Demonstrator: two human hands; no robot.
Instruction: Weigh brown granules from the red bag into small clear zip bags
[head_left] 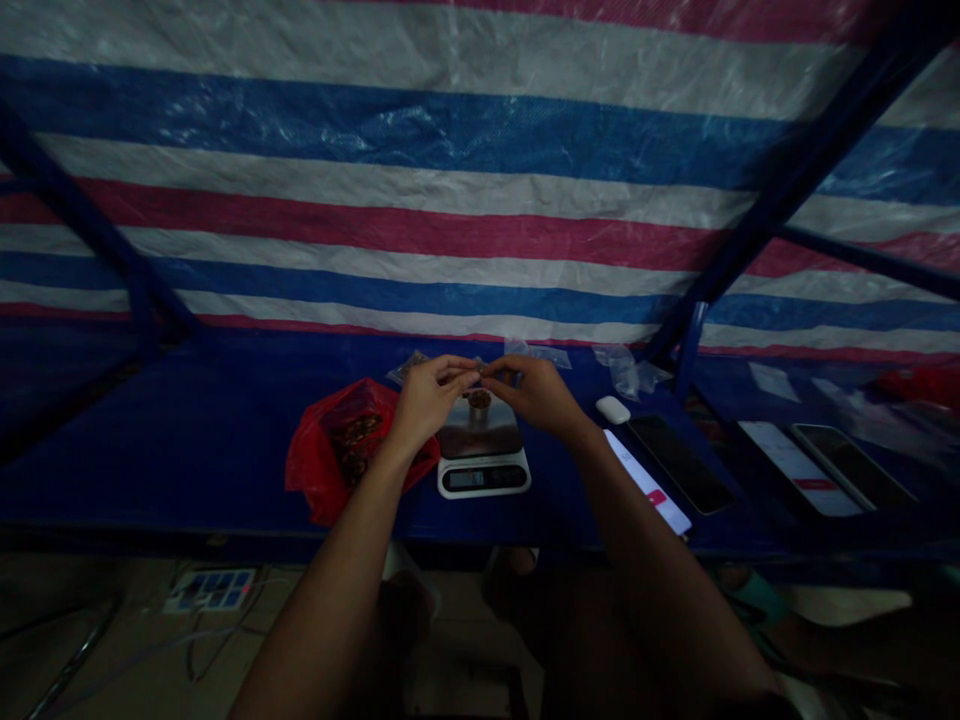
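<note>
My left hand (429, 396) and my right hand (538, 392) meet fingertip to fingertip above a kitchen scale (486, 470). Both are closed in a pinch, and whatever lies between the fingers is too small and dark to name. Just below them, a small round cup (479, 410) with brown bits in it stands on the scale's metal plate. Left of the scale, partly behind my left forearm, a red plastic bag (306, 462) gapes around a heap of dark brownish pieces. Beyond my left hand lies a small clear bag (409, 366) with something in it.
Clear plastic bags (626, 372) lie along the back of the blue table (225, 430). To the right are a white earphone case (613, 409), a lit phone (646, 484), a dark phone (681, 464) and more phones. Blue metal bars (757, 215) slant up at both sides.
</note>
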